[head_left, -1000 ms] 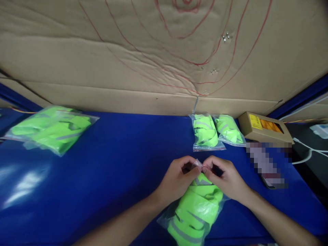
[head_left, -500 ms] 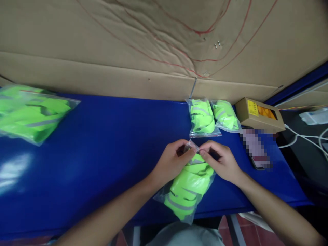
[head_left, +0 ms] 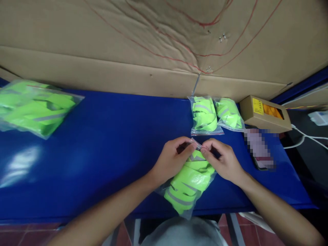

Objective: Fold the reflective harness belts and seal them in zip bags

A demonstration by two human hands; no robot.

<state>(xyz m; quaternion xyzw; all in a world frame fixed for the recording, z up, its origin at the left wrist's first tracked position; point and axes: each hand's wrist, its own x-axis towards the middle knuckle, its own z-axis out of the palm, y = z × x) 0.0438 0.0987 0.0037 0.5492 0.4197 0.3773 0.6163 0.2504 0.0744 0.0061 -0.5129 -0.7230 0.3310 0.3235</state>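
A clear zip bag (head_left: 191, 182) with folded neon-yellow reflective fabric inside lies at the front edge of the blue table, its lower end reaching over the edge. My left hand (head_left: 175, 153) pinches the bag's top strip between thumb and fingers. Close beside it, my right hand (head_left: 221, 159) pinches the same strip a little further right. The strip shows as a narrow band between the two thumbs. Just beyond my hands lie two similar filled bags, a nearer-centre bag (head_left: 204, 114) and a right-hand bag (head_left: 229, 113).
Another heap of bagged neon fabric (head_left: 43, 107) lies at the far left of the blue table (head_left: 115, 136). On the right are a cardboard box (head_left: 268, 116) with a yellow label and a blurred-out phone-like object (head_left: 260, 150). White cables (head_left: 302, 136) run beyond it. A cardboard panel (head_left: 115, 65) stands behind.
The view has shifted slightly. My right hand is a little further from my left along the bag's top strip, and more of the strip shows between them.
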